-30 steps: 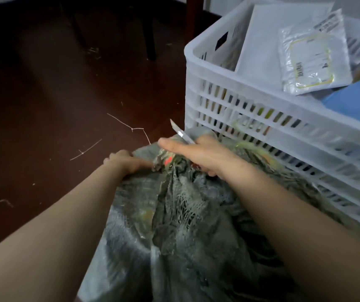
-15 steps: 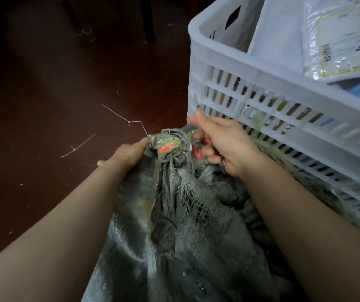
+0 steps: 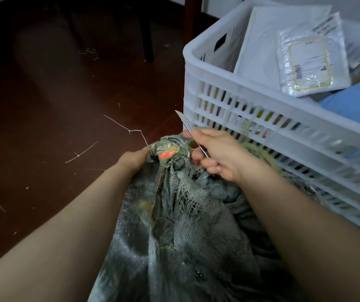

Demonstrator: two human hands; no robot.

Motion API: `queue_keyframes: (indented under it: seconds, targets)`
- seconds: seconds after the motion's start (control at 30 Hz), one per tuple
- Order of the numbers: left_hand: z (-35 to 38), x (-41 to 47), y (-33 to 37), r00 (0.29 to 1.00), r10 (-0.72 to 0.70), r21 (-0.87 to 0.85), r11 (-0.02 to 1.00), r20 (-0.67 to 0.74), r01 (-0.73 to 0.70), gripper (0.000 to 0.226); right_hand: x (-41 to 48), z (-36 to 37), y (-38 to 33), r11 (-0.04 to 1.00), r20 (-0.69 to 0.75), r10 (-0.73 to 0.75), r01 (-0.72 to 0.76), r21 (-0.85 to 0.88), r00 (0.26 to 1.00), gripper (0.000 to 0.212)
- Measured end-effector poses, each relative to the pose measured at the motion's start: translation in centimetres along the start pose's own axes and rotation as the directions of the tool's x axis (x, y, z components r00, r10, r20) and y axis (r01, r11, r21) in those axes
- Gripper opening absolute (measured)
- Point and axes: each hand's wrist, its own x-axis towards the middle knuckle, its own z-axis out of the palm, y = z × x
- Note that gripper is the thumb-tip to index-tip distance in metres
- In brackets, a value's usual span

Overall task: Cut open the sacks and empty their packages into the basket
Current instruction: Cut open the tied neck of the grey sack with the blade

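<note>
A grey woven sack (image 3: 187,236) lies in front of me, its frayed neck bunched and wrapped in tape with a red patch (image 3: 166,150). My left hand (image 3: 134,159) grips the neck from the left side. My right hand (image 3: 216,154) holds a utility knife (image 3: 185,124) just right of the neck, its blade pointing up and away, clear of the sack. A white slatted plastic basket (image 3: 229,92) stands to the right, holding white and clear packages (image 3: 309,55) and a blue one (image 3: 357,103).
The floor is dark red-brown wood (image 3: 54,105). Cut white cable ties (image 3: 124,127) and bits of fibre lie on it left of the sack. Dark furniture legs (image 3: 147,38) stand at the back.
The knife blade, hidden half a second ago while my right hand was low at the neck, now points up again. My left hand keeps its grip on the neck.
</note>
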Motion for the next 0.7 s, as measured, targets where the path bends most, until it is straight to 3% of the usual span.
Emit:
queue_keyframes:
  seconds: [0.17, 0.3, 0.43, 0.5, 0.53, 0.6, 0.63, 0.7]
  targets:
    - [-0.2, -1.0, 0.0, 1.0, 0.008, -0.045, 0.999, -0.013, -0.008, 0.071, -0.8, 0.2, 0.0, 0.995, 0.013, 0.01, -0.011, 0.099, 1.0, 0.025]
    - [-0.3, -1.2, 0.0, 1.0, -0.001, -0.082, 0.997, 0.0, 0.001, 0.071, -1.5, 0.2, -0.3, 0.978, 0.072, -0.012, -0.003, 0.207, 0.997, 0.055]
    - [-0.2, -1.7, 0.5, 0.999, -0.048, -0.121, 0.992, -0.026, 0.044, 0.061, -1.8, -0.1, -0.7, 0.987, 0.196, -0.011, -0.021, 0.159, 0.981, 0.053]
    - [0.0, -2.2, 1.2, 0.999, -0.053, -0.172, 0.984, 0.01, 0.054, 0.045, -1.9, -0.1, -1.0, 0.999, 0.16, 0.005, -0.01, 0.034, 0.987, 0.045]
    - [-0.2, -2.3, 1.7, 0.997, -0.073, -0.195, 0.978, 0.002, 0.072, 0.036, -1.9, 0.2, -1.4, 0.993, 0.073, -0.017, 0.026, -0.112, 0.997, 0.037]
    - [-1.0, -1.6, 2.2, 0.995, -0.058, -0.254, 0.966, -0.087, 0.034, 0.027, -2.0, 0.8, -2.2, 0.839, -0.168, -0.188, 0.07, -0.539, 0.968, 0.03]
    - [-1.4, -0.8, 2.2, 0.988, -0.044, -0.166, 0.986, -0.151, 0.019, 0.022, -1.8, 1.3, -2.5, 0.704, -0.213, -0.281, 0.05, -0.709, 0.936, 0.048]
    - [-2.0, 0.4, 1.4, 0.971, 0.037, 0.075, 0.997, -0.235, -0.02, 0.014, -1.3, 2.8, -2.6, 0.473, -0.177, -0.253, -0.038, -0.88, 0.951, 0.096]
